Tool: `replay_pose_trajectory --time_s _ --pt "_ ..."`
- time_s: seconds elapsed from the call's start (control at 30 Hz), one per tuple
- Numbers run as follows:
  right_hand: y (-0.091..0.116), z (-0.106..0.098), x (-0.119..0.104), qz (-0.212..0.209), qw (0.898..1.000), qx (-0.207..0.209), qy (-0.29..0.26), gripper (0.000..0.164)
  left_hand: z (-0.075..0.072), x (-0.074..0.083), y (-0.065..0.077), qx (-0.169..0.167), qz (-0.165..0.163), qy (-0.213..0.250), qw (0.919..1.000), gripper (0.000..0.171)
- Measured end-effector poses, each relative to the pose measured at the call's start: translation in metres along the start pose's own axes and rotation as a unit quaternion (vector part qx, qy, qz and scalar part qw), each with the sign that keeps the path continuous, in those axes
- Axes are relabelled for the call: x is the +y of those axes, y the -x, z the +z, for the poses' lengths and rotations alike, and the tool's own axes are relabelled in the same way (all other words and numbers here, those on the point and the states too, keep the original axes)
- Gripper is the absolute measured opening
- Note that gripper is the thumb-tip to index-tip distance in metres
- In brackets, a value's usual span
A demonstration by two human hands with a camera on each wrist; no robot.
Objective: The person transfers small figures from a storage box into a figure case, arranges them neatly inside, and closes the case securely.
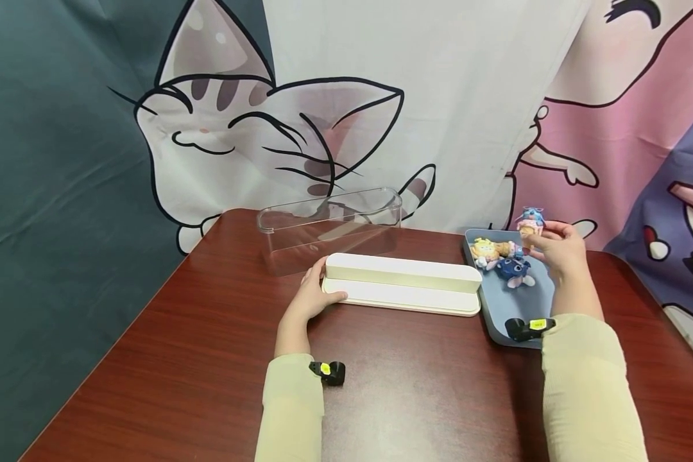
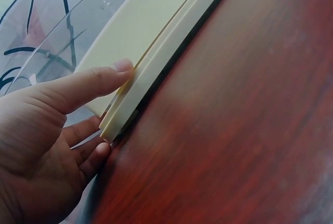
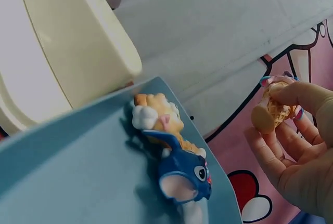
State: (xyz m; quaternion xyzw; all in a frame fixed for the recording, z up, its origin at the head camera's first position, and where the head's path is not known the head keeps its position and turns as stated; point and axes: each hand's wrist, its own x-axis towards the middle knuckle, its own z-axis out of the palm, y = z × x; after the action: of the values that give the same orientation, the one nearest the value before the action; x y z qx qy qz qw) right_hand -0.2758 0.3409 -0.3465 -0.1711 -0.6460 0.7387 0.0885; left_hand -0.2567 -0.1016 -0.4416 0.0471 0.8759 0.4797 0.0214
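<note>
My left hand (image 1: 310,296) grips the left end of a cream-white two-step display stand (image 1: 404,296). In the left wrist view the thumb lies on the stand's edge, and the other fingers curl at its end. Above the far right corner of a blue-grey tray (image 1: 520,311), my right hand (image 1: 564,253) pinches a small figurine (image 1: 531,220). It has a blue top, and its waffle-cone base (image 3: 276,107) shows between thumb and fingers in the right wrist view. Inside the tray lie a dark blue big-eared figurine (image 1: 513,267) and a yellow figurine (image 1: 485,249), with others close by.
Behind the stand, a clear plastic cover (image 1: 329,240) stands on the reddish-brown wooden table (image 1: 416,385). The stand's right end meets the tray's left rim. A cartoon-print curtain (image 1: 468,115) hangs along the table's back edge. Each sleeve carries a small black camera (image 1: 335,373).
</note>
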Motion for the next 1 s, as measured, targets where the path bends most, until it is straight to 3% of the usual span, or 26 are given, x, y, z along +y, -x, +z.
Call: replay_pose_trajectory --time_s 0.23,0.53,0.8,1.0 --pt "0.010 0.008 0.005 -0.018 0.999 0.001 -0.032 0.045 0.000 0.000 0.000 0.001 0.001 0.000 1.0000 0.094" --pt "0.016 0.021 0.005 -0.013 1.000 0.014 0.008 0.048 -0.001 0.000 0.000 0.001 0.003 0.000 1.0000 0.094" --pt "0.017 0.028 0.006 0.003 0.999 0.016 0.040 0.077 -0.001 -0.002 -0.001 0.001 0.005 -0.002 1.0000 0.095" --pt "0.022 0.033 0.006 -0.008 0.999 0.016 0.047 0.076 -0.002 -0.001 -0.002 -0.015 -0.001 -0.001 0.9999 0.103"
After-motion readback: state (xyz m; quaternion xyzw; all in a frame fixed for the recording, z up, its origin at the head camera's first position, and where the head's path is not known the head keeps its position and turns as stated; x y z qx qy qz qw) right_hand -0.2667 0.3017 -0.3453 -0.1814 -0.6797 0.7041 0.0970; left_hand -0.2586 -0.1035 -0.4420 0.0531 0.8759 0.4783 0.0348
